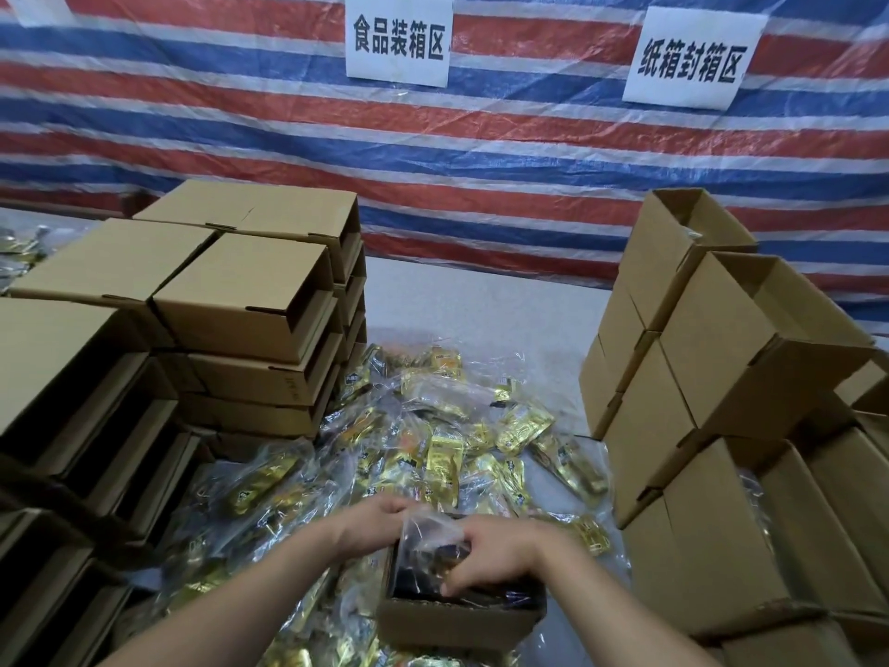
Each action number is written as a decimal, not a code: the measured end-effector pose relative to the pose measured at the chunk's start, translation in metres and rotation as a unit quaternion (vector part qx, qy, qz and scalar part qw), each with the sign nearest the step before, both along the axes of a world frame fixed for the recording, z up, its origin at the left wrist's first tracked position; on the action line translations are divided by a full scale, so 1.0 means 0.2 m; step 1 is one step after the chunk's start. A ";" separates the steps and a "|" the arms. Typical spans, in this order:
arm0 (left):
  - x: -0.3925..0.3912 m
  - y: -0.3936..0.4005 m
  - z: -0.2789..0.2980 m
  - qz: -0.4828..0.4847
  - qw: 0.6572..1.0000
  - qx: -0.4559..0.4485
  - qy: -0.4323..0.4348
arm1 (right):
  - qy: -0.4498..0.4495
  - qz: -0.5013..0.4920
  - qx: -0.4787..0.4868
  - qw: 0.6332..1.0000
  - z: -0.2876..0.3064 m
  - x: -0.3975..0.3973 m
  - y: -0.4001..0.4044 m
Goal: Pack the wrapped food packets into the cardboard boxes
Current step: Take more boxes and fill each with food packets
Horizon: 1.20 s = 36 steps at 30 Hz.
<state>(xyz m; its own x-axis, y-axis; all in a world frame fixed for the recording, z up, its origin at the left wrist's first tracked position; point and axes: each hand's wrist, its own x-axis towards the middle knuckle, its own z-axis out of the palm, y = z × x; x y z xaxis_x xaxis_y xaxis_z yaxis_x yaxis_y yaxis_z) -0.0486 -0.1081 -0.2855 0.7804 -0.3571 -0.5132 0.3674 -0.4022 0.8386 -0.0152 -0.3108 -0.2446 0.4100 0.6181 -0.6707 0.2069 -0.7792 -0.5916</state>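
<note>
An open cardboard box (452, 621) sits low in the middle, on top of the pile of gold and clear wrapped food packets (447, 450). A clear plastic bag of dark packets (428, 531) fills the box's mouth. My left hand (370, 519) grips the bag's far left edge. My right hand (490, 551) lies over the bag with its fingers curled down into the box. The box's inside is mostly hidden by the bag and my hands.
Stacks of cardboard boxes (240, 300) lying on their sides rise on the left. Upright open boxes (750, 349) are stacked on the right. A striped tarp with white paper signs (399, 38) hangs behind the white table (481, 300).
</note>
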 end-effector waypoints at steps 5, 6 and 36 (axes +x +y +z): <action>-0.01 0.05 -0.01 0.014 1.000 0.020 0.012 | -0.006 -0.007 -0.034 0.999 -0.16 -0.05 0.09; -0.02 0.05 -0.01 -0.008 0.999 0.036 0.004 | -0.009 0.003 -0.073 0.997 -0.22 -0.08 0.09; 0.24 -0.08 0.24 -0.018 0.979 0.100 -0.178 | -0.167 -0.147 0.095 0.970 0.17 0.05 -0.10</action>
<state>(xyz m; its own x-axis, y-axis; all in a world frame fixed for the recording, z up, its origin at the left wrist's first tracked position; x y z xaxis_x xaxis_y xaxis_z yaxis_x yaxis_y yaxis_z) -0.0003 -0.1241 -0.2373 0.9113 -0.3075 -0.2740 0.0498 -0.5781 0.8145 -0.0046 -0.3311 -0.2105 0.7620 0.5411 -0.3559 0.1977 -0.7176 -0.6678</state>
